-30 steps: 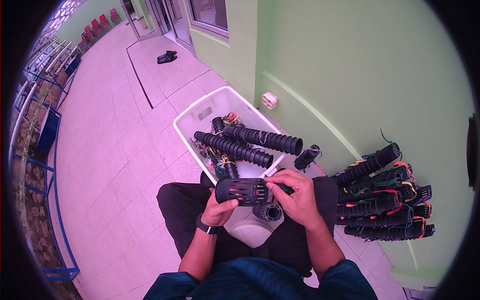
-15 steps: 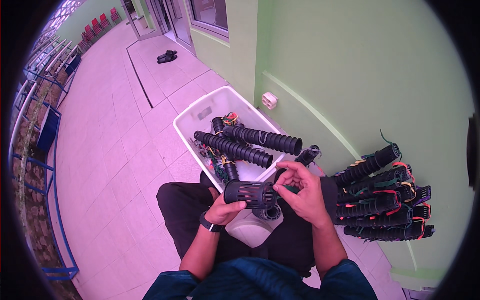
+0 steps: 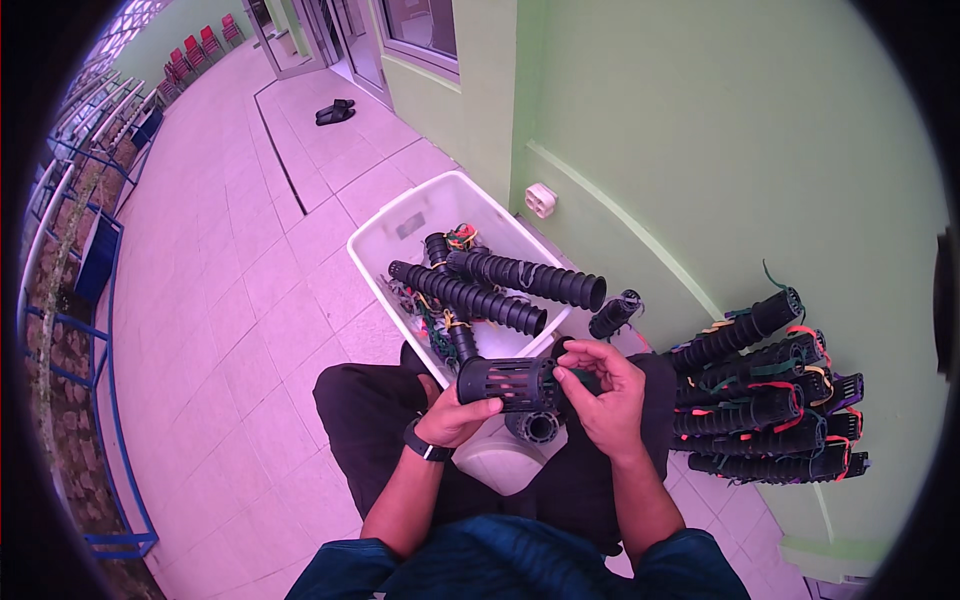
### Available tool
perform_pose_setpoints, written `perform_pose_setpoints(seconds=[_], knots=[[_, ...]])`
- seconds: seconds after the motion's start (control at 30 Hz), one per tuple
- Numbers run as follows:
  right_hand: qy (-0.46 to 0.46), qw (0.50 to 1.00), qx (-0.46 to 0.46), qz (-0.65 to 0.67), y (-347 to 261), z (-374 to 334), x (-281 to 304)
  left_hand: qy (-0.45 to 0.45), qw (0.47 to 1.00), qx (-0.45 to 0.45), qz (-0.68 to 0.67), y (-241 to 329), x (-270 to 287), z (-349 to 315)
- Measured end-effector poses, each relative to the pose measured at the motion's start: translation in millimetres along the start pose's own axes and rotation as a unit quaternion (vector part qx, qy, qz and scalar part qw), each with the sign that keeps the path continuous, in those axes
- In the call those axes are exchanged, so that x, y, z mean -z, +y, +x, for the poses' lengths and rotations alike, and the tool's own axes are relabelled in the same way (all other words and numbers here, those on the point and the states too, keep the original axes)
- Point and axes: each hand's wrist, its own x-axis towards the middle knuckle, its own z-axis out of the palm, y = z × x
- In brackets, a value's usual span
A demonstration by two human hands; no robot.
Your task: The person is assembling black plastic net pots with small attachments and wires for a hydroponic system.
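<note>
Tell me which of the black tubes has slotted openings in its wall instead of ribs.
The short black tube held across the lap between the left hand and right hand. Its wall shows rows of slots; the long tubes in the white bin are ribbed.

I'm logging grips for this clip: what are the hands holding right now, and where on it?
Both hold one black slotted tube. The left hand cups its underside near the left end; the right hand pinches its right end.
</note>
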Motion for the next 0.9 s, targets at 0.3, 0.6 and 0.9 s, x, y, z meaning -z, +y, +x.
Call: perform_pose_setpoints(seconds=[0.3,0.6,0.9], knots=[[-0.059,0.988,-0.086,0.111,0,7,1,-0.036,0.999,0.023,0.023,4,-1,-2],[-0.13,0.958,-0.148,0.209,14,6,-8,-0.004,0.998,0.017,-0.053,-6,5,-6],[-0.147,0.921,0.236,-0.273,-29,12,7,0.027,0.997,0.042,-0.06,1,14,-16]])
